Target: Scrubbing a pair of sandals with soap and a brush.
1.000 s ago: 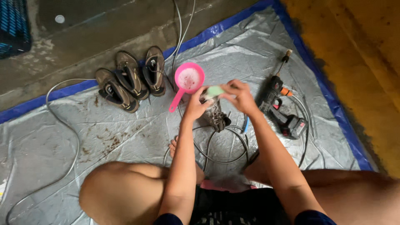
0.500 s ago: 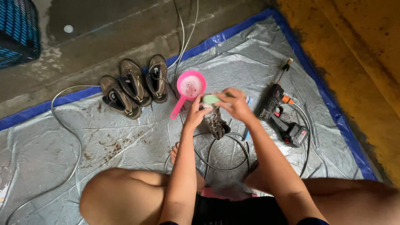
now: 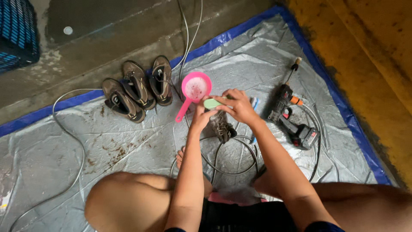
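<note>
Left hand (image 3: 200, 117) grip clamped on muddy shoe (image 3: 222, 126); right hand (image 3: 238, 105) grip closed around green brush (image 3: 211, 103), pressed atop shoe.

Grey plastic tarp (image 3: 64, 141) w/ blue edge spread over concrete floor (image 3: 107, 25), dirt smears on it. On tarp: three brown shoes (image 3: 136, 88) in row near far edge, pink scoop (image 3: 195, 88), cordless power tool (image 3: 292, 116) at right, grey hose (image 3: 71, 129) looping across left side & coiled in centre. Blue crate (image 3: 17, 32) on floor, far left.
</note>
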